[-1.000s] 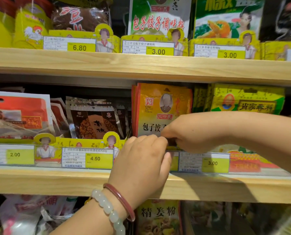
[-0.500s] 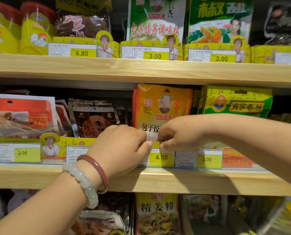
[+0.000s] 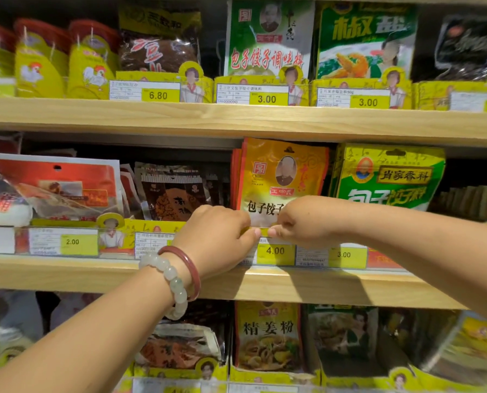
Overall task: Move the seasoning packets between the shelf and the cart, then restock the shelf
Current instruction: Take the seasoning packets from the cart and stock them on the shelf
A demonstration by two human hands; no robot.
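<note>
Now the left hand [image 3: 219,236] has slid up from the shelf edge to meet the right hand [image 3: 302,219], both pinching the yellow strip [image 3: 260,231] before the orange seasoning packets [image 3: 282,180] on the middle shelf [image 3: 66,272], so restocking looks nearly settled here.

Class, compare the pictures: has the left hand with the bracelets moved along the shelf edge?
Yes. The left hand has shifted leftward, uncovering the yellow 4.00 price tag, and risen to the label strip.
</note>
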